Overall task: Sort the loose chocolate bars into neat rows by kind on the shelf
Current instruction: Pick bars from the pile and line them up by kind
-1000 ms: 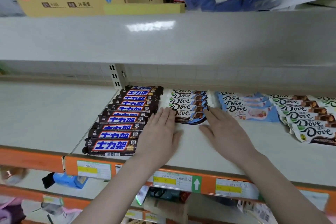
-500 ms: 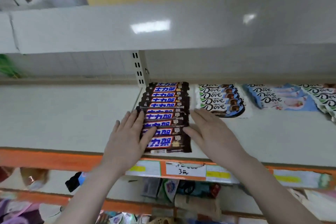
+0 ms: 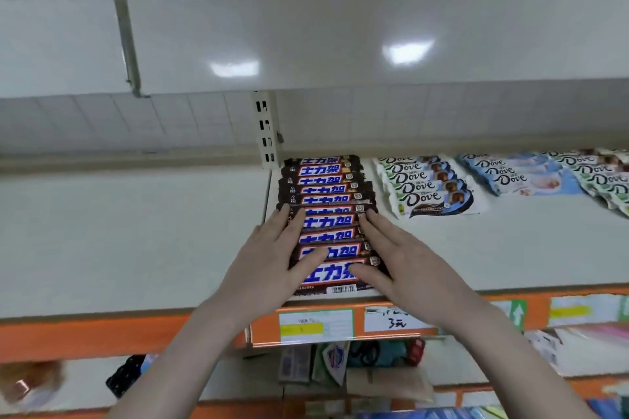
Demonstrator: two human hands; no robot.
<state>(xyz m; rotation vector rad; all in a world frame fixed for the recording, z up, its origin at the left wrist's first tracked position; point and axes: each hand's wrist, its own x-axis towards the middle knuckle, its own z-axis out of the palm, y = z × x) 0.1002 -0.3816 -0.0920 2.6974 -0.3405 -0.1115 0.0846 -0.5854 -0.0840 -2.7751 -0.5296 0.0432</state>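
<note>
Both hands lie flat and open, left hand and right hand flanking the brown bar row at the shelf front edge. Bare shelf stretches leftward; Dove bars sit near the back.

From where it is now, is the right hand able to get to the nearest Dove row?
Probably yes. The right hand rests on the brown bars, and only bare shelf lies between it and that Dove row.

Both forearms bare, seemingly no sleeves, rings or watch (edges blurred).

Bright, even light; ceiling-lamp glare on the upper shelf; edges blurred, warped.
</note>
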